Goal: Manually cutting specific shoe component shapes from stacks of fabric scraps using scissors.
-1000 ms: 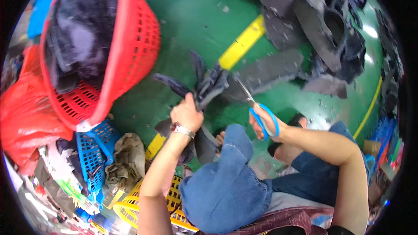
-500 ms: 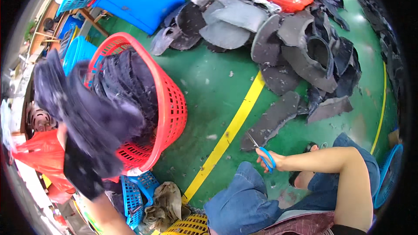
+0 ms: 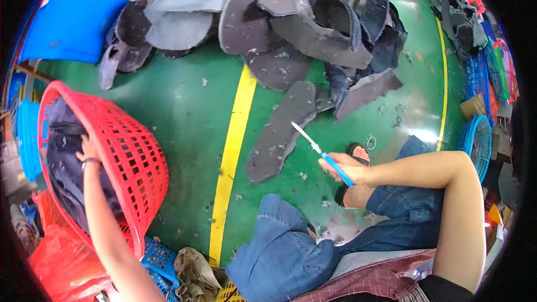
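My left hand reaches inside a tilted red plastic basket on the left, near its rim. Its fingers look spread against dark fabric-like pieces that fill the basket; part of the hand's contact is hidden. On the right, over the floor and beside my knee, my right hand is closed around scissors with blue handles. Their pale blades look closed and point up and left, over the end of a long grey foam-like piece lying on the floor.
A pile of grey and black cut sheets lies ahead on the green floor. A yellow line crosses it. A blue bin stands far left, a red bag near left, and a round blue basket at right.
My left hand, which held a bundle of dark pieces above the basket's side, is now inside the basket without that bundle raised. The view has turned right; the scissors stay in my right hand.
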{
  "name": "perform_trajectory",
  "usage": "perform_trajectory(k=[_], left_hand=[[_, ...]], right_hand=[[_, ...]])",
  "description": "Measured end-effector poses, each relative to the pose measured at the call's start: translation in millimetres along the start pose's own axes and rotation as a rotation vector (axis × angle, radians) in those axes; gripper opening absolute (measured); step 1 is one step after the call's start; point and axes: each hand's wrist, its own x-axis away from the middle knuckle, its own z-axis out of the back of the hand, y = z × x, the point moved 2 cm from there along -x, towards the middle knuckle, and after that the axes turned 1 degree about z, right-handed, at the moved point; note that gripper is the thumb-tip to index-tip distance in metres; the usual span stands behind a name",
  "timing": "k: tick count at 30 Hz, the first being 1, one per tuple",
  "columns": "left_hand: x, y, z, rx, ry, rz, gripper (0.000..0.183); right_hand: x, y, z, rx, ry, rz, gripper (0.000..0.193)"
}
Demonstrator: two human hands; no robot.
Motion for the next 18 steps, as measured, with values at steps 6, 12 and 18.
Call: perform_trajectory(k=[6,12,18], left_hand=[[147.1,98.3,208.2,0.277,1.298,-0.206,0.029],[296.2,405.7,117.6,0.97,0.129,-1.012,0.06],[283.3,471.8,68.9,0.505,0.333,-0.815,0.032]], right_hand=[[10.7,-9.5,120.5,0.395,0.552,0.166,0.052],[-36.9,-31.9,167.8,0.6,0.919,0.332,0.049],[-13.8,-35.5,157.6,0.605,0.697,0.222,0.046]])
